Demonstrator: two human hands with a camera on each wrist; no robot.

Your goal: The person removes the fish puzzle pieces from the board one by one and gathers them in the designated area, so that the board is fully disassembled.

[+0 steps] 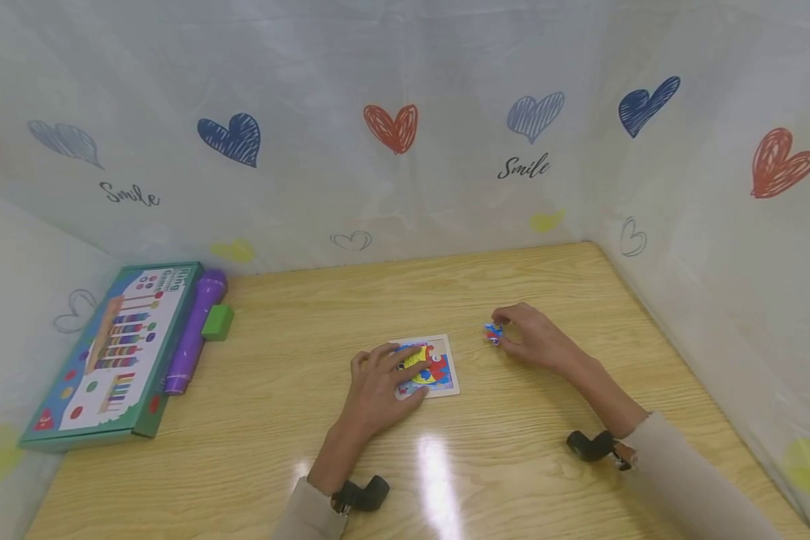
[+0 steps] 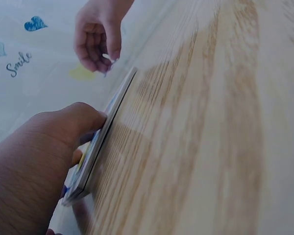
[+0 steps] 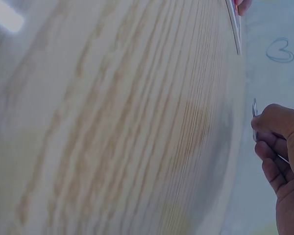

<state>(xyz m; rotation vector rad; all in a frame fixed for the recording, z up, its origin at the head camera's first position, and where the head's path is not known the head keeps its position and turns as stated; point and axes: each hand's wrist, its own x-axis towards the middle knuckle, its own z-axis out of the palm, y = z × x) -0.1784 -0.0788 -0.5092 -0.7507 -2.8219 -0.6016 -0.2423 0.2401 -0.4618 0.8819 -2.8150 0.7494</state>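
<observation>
A small square jigsaw puzzle (image 1: 453, 376) with a pale frame and a red, yellow and blue picture lies flat on the table. Across its left part rests my left hand (image 1: 378, 386), fingers spread over the colored pieces; in the left wrist view the thumb touches the top of the board (image 2: 110, 117) near its edge. To the right of the board, my right hand (image 1: 536, 337) pinches a blue and red puzzle piece (image 1: 492, 334) between thumb and fingers. Seen from the right wrist, that thin piece (image 3: 255, 104) is edge-on, held above the table. Bare tan backing shows at the board's top right.
On the left of the wooden table (image 1: 297, 322) lies a green game box (image 1: 145, 420). Beside it are a purple microphone-like toy (image 1: 192, 337) and a green block (image 1: 217, 322). A pale sheet printed with hearts (image 1: 391, 127) stands around the table's back and sides.
</observation>
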